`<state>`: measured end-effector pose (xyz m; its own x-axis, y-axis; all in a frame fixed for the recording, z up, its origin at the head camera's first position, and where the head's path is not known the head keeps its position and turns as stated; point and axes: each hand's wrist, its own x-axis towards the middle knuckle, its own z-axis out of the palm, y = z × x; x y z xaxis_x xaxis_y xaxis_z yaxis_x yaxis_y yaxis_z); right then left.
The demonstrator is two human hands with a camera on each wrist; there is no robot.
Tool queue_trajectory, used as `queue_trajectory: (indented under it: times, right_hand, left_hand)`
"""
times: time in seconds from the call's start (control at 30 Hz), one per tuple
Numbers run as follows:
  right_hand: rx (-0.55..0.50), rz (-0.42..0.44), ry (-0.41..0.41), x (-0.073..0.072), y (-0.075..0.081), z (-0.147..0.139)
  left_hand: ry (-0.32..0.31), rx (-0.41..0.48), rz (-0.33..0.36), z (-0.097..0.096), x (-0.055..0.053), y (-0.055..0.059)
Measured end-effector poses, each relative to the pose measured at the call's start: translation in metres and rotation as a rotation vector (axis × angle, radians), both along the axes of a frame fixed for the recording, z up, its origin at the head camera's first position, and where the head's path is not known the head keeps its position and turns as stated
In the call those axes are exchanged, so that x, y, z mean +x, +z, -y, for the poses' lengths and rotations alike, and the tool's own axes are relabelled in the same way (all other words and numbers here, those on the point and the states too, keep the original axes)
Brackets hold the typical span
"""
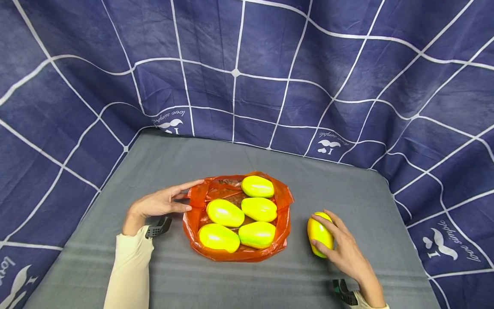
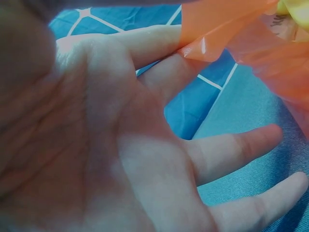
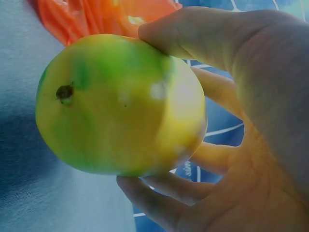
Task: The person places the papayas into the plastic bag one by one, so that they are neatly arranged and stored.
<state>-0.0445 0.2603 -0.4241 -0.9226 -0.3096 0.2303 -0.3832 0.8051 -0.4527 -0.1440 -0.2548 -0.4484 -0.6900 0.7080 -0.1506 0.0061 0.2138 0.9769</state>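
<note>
A red plastic bag (image 1: 197,238) lies with its mouth spread, showing several yellow oval fruits (image 1: 225,213) inside. At its left rim is my left hand (image 1: 158,202), fingers mostly straight and spread. Its index finger and thumb touch the bag's side, and in the left wrist view plastic (image 2: 205,29) covers two fingertips. To the right of the bag, my right hand (image 1: 343,246) grips another fruit (image 1: 319,231) with thumb and fingers on opposite sides. Up close this fruit (image 3: 120,106) is smooth, yellow with green patches, and has a dark stem scar.
A grey cloth (image 1: 170,274) covers the table. Blue curtains (image 1: 262,98) with white grid lines surround its back and sides. Each wrist carries a black strap, the left one (image 1: 158,228) beside a cream sleeve (image 1: 129,270).
</note>
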Motion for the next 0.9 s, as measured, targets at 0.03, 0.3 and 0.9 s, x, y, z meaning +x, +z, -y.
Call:
queue_trajectory:
  times: [0.03,0.3,0.9]
  right_hand:
    - [0.002,-0.002,0.005,-0.002,0.002,0.001]
    - [0.038,-0.037,0.051,-0.019,0.015,0.006]
    - [0.016,-0.064,0.136,-0.045,0.040,0.033]
  left_hand:
    - [-0.004,0.003,-0.006,0.000,0.000,0.000]
    - [0.015,0.001,0.006,0.000,-0.001,0.000]
    - [-0.009,0.014,-0.009,0.000,0.000,0.000]
